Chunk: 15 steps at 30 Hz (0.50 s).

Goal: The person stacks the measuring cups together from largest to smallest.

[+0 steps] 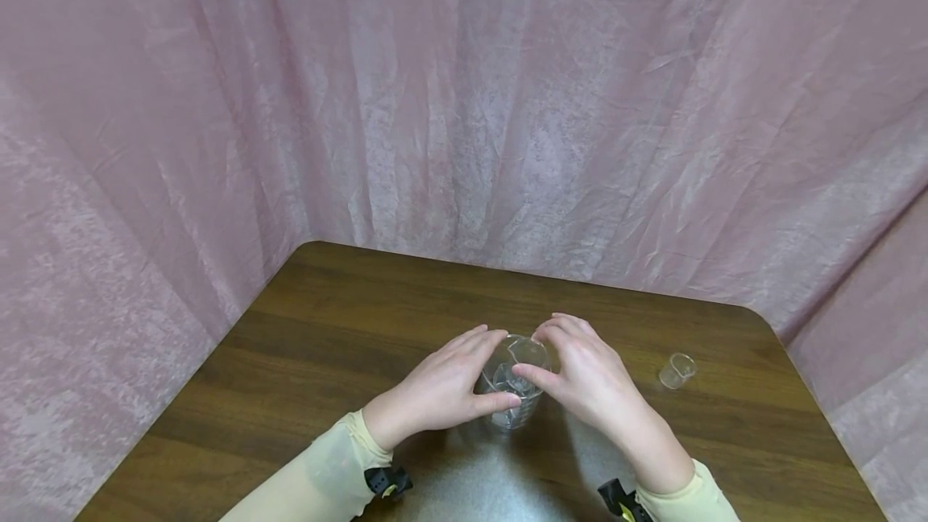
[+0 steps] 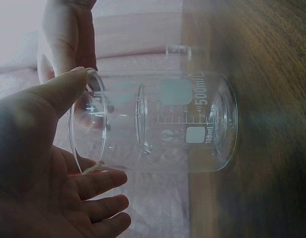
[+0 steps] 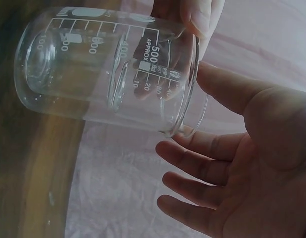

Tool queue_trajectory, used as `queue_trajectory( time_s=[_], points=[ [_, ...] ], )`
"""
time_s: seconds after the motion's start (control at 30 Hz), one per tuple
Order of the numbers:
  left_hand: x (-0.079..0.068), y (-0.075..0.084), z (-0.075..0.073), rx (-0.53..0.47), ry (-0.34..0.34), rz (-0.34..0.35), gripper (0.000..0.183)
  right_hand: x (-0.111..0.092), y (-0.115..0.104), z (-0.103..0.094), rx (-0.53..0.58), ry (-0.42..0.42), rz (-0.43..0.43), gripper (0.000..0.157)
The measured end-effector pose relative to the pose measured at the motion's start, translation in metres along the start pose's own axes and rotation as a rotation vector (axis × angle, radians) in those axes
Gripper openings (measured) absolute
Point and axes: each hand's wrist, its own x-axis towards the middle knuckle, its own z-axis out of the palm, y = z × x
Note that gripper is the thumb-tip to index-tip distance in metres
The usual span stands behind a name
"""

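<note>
A large clear glass beaker marked 500 ml [image 2: 157,163] stands upright on the table. Inside it sits a smaller beaker marked 100 ml [image 2: 195,135]. My left hand [image 1: 449,381] holds the large beaker near its rim, thumb on the near side and fingers on the far side. At the mouth, a still smaller beaker with a 10–40 scale [image 3: 157,90] sits partly within the large one, its rim sticking out slightly. My right hand [image 1: 590,373] pinches this beaker near its rim between thumb and index finger; the other fingers stretch free. Overlapping glass blurs the exact contacts.
A tiny glass beaker [image 1: 677,371] stands apart on the brown wooden table [image 1: 348,304], to the right of my right hand. Pink curtains [image 1: 464,103] hang behind the table and along its sides.
</note>
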Motion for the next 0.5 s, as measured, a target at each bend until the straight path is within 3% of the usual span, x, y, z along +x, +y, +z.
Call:
queue_trajectory(
  time_s=[0.5],
  points=[
    [0.0003, -0.0011, 0.0012, -0.005, 0.007, 0.004, 0.091, 0.0021, 0.0009, -0.0049, -0.058, -0.043, -0.030, 0.044]
  ],
)
